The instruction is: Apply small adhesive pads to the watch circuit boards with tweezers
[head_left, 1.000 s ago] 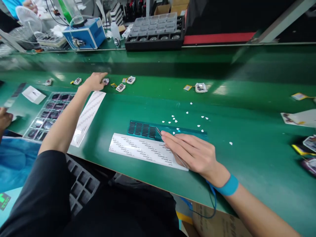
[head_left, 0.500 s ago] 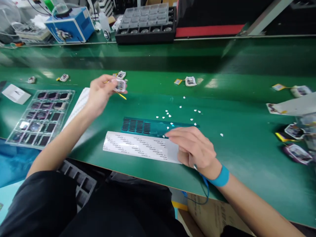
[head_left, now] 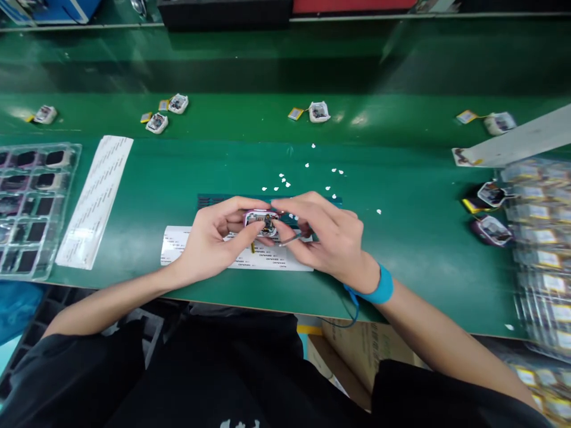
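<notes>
My left hand (head_left: 209,235) is closed around the edge of a small watch case (head_left: 261,223), open-backed with its circuit board showing. A short yellow strip (head_left: 253,246) hangs below the case. The fingers and thumb of my right hand (head_left: 328,229) meet the case's right side. In that same hand lies a slim metal tool that looks like tweezers (head_left: 291,239), its tip pointing left. Beneath both hands are a white printed liner sheet (head_left: 176,241) and a teal strip (head_left: 205,201) of dark stickers, partly covered.
Small white pieces (head_left: 284,180) lie scattered beyond my hands. Several watch cases with yellow batteries, one a white case (head_left: 319,112), sit along the back. A clear tray (head_left: 40,232) of watches and another liner strip (head_left: 96,202) are left; stacked clear trays (head_left: 546,255) stand right.
My left hand has brought the watch case from the back left to the middle, over the liner sheet. My right hand has come up to it. The view has tilted down.
</notes>
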Available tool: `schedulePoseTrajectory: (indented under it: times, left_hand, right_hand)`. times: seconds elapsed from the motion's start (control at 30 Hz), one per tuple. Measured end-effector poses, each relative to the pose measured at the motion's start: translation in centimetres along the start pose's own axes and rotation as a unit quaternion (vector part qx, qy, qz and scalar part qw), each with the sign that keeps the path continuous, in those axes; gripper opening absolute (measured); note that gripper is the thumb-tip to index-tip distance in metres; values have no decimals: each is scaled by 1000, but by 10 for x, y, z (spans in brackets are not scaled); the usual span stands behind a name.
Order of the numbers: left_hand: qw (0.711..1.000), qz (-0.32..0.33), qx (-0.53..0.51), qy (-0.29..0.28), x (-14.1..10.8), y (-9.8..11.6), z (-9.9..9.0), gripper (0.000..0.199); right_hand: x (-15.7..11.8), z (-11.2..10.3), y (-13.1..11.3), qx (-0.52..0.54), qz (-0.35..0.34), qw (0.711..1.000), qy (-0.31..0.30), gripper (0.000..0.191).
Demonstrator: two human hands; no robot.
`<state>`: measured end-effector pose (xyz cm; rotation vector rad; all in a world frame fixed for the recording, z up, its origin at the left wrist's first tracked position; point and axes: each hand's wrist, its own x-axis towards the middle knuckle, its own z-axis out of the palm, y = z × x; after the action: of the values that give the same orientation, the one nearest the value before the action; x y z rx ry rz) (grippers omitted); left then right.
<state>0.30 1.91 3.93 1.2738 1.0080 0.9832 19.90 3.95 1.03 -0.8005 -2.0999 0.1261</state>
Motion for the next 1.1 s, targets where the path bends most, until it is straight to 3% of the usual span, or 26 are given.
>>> schedulePoseTrajectory:
  times: [0.1, 0.3, 0.5, 0.7, 0.9, 1.0, 1.1]
  left_hand:
    - [1000, 1, 21, 15, -2, -2, 0, 19]
    - [998, -10, 60, 33, -6, -2, -1, 18]
    - [992, 10, 117, 49, -5, -8, -2, 17]
    - [994, 6, 106, 40, -6, -6, -8, 15]
    - [998, -46, 47, -24, -7, -6, -6, 15]
    - [998, -61, 15, -32, -8, -4, -6, 13]
    - [998, -64, 8, -25, -10, -2, -6, 9]
  right_hand:
    - [-4, 1, -1, -10, -17, 1000, -6, 13]
    - [-8, -4, -4, -89, -53, 993, -59, 19]
    - [0, -9, -8, -214, -172, 955, -115, 15]
    - [-2, -11, -1, -94, -56, 989, -101, 27]
    - [-7, -8, -2, -103, -41, 992, -62, 25]
    - [-8, -8, -5, -96, -58, 993, -38, 20]
    - [-7, -12, -9, -77, -77, 993, -56, 20]
